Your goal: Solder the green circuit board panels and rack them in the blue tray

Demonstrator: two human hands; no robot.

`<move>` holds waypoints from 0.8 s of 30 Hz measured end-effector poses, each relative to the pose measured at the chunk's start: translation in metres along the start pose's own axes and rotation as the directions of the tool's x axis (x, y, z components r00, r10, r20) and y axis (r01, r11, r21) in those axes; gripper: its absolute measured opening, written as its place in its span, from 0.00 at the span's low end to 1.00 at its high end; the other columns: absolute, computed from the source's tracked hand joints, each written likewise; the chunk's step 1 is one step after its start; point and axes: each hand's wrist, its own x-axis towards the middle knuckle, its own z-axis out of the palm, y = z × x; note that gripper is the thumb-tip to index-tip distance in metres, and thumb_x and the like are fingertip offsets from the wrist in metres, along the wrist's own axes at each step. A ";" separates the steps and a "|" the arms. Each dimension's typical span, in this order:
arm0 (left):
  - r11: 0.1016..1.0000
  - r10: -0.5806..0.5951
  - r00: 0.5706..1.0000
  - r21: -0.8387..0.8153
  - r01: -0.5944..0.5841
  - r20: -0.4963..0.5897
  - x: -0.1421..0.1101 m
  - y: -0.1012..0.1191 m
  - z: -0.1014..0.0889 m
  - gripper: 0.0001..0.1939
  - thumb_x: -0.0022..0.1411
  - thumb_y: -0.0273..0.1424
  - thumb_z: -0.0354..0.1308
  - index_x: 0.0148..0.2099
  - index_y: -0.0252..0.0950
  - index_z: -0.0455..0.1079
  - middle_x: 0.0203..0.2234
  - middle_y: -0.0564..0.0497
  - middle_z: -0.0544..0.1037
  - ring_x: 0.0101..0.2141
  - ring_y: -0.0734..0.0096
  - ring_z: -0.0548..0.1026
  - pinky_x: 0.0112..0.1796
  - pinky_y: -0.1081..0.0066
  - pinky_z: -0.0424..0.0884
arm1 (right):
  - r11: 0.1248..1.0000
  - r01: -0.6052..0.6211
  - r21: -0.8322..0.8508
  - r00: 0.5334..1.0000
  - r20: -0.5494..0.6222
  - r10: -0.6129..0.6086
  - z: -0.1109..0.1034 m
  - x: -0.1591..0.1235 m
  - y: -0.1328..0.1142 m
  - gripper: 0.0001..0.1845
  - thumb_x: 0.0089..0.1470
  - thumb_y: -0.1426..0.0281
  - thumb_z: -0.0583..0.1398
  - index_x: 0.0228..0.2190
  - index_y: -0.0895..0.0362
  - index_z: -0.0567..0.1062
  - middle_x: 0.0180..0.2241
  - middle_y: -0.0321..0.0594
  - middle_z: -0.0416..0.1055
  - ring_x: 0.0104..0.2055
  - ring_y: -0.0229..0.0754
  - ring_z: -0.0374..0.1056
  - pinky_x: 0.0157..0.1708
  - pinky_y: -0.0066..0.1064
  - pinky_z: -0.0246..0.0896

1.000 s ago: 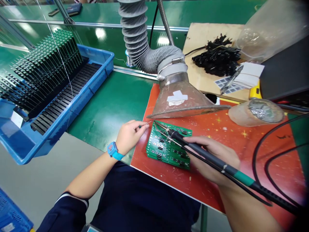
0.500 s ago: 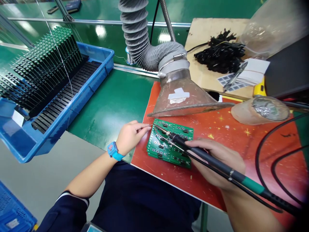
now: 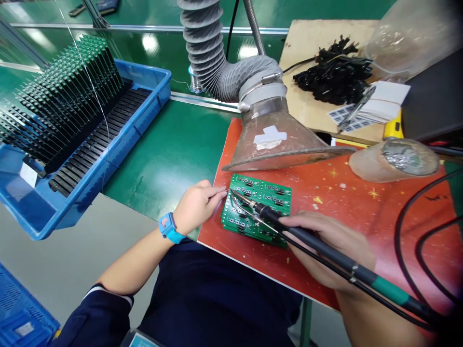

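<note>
- Green anti-static matting covers the surface [image 3: 162,154], and an orange-red work mat [image 3: 325,274] lies over its right-hand part.
- A blue plastic tray [image 3: 152,96] to the left carries long rows of upright circuit boards [image 3: 65,106].
- A metal fume hood [image 3: 275,144] on grey ducting [image 3: 217,72] hangs just above the red mat.
- A green circuit-board panel [image 3: 256,207] lies flat on the red mat, below the hood. It looks light and stiff, but brittle at its small black components, so its bare edges seem the safest place to take hold.
- The right hand [image 3: 325,250] has a firm, closed grip on the black handle of a soldering iron [image 3: 318,243], its tip over the panel's upper left.
- The left hand [image 3: 197,207] pinches a thin solder wire [image 3: 221,191] in a narrow grip.
- From here, the iron hides part of the panel. I cannot tell whether its tip touches the board, or whether another board lies underneath.
</note>
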 end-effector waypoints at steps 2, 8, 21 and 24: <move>1.000 -0.007 0.999 0.025 0.006 0.042 -0.001 0.003 -0.001 0.15 0.74 0.30 0.54 0.42 0.31 0.81 0.26 0.48 0.70 0.30 0.70 0.69 0.33 0.69 0.65 | 1.000 0.004 -0.001 1.000 0.005 -0.004 0.000 -0.001 -0.001 0.06 0.67 0.71 0.57 0.45 0.55 0.71 0.33 0.40 0.75 0.31 0.37 0.75 0.36 0.26 0.74; 0.996 0.013 0.995 0.082 -0.021 0.094 -0.012 0.014 -0.009 0.20 0.74 0.27 0.45 0.48 0.24 0.79 0.29 0.45 0.69 0.31 0.67 0.69 0.35 0.67 0.69 | 1.000 -0.010 -0.020 1.000 -0.016 0.010 -0.001 -0.009 -0.006 0.05 0.67 0.72 0.57 0.43 0.54 0.72 0.33 0.40 0.76 0.33 0.38 0.75 0.37 0.28 0.74; 1.000 -0.010 0.986 0.009 0.012 -0.165 -0.020 0.010 -0.011 0.07 0.69 0.28 0.60 0.38 0.32 0.78 0.24 0.52 0.74 0.25 0.77 0.71 0.30 0.76 0.67 | 0.999 -0.038 -0.018 0.999 -0.030 0.038 0.002 -0.007 -0.004 0.06 0.65 0.73 0.58 0.44 0.55 0.71 0.33 0.40 0.75 0.31 0.39 0.74 0.33 0.29 0.74; 0.999 -0.030 0.985 0.029 0.035 -0.171 -0.020 0.010 -0.010 0.08 0.69 0.29 0.59 0.38 0.33 0.79 0.24 0.53 0.72 0.24 0.77 0.70 0.29 0.75 0.66 | 0.999 -0.040 -0.027 0.999 -0.015 0.039 0.002 -0.006 -0.005 0.05 0.66 0.72 0.58 0.44 0.53 0.70 0.33 0.41 0.75 0.29 0.41 0.75 0.31 0.31 0.74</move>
